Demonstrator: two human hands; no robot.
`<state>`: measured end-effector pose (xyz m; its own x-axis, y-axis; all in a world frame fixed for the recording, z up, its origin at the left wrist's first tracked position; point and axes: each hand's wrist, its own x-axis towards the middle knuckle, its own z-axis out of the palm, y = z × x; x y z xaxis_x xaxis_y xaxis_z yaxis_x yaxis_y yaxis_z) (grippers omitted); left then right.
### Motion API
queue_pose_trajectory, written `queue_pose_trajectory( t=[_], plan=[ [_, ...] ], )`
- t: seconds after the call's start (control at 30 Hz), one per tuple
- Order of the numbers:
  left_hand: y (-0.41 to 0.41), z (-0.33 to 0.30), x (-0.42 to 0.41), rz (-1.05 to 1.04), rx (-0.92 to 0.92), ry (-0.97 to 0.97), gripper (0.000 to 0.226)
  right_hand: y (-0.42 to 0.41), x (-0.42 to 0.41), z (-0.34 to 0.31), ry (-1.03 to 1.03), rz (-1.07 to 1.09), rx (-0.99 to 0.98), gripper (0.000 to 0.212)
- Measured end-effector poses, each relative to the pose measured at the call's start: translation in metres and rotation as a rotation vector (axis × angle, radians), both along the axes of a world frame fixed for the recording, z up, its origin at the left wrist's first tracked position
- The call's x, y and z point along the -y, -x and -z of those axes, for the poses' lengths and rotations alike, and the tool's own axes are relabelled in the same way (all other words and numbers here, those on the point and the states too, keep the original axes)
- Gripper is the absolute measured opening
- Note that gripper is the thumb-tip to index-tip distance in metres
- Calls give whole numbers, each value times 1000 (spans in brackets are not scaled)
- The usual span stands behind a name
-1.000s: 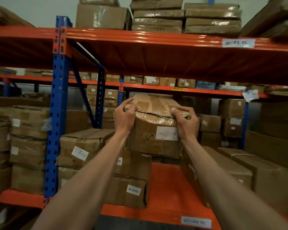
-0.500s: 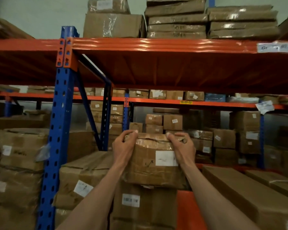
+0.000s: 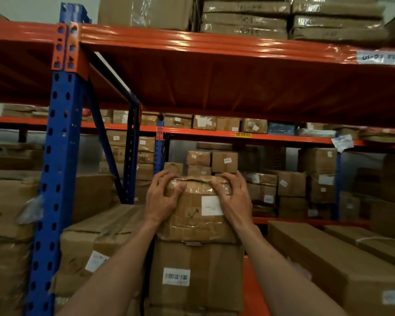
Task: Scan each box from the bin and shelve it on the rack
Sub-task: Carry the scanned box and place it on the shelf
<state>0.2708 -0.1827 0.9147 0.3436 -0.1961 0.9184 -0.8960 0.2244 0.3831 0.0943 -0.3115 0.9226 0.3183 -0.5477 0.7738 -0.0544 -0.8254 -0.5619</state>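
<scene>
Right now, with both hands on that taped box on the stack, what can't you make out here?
Head view only:
- White label on the taped box: print too blurred to read.
- Far side of that box: hidden behind it; left hand and right hand cover its upper corners.
- Box below with a barcode label: bottom cut off by the frame edge.
- Bin: out of view.
</scene>
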Motion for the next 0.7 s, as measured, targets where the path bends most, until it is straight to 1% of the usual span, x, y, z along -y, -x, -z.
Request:
queue_pose_trajectory(
  t=[0.1, 0.13, 0.2, 0.27, 0.5, 0.7],
  plan=[
    [-3, 5, -1, 12, 23, -76, 60, 2, -2, 5, -9, 19, -22, 41],
    [-3, 11, 0, 15, 57, -103, 58, 4, 0, 14, -2, 1, -22, 47],
    [-3, 27, 1, -8, 118, -158, 60, 6, 4, 37, 34, -29, -28, 68],
    [-6, 38, 2, -28, 113, -161, 61, 6, 7, 51, 53, -58, -11, 80],
    [-8, 35, 5, -57, 32, -243, 65, -6, 15, 47, 33, -67, -33, 81],
    [5, 50, 3, -57, -87, -279, 84, -5, 12, 54, 20, -37, 2, 85]
  ],
)
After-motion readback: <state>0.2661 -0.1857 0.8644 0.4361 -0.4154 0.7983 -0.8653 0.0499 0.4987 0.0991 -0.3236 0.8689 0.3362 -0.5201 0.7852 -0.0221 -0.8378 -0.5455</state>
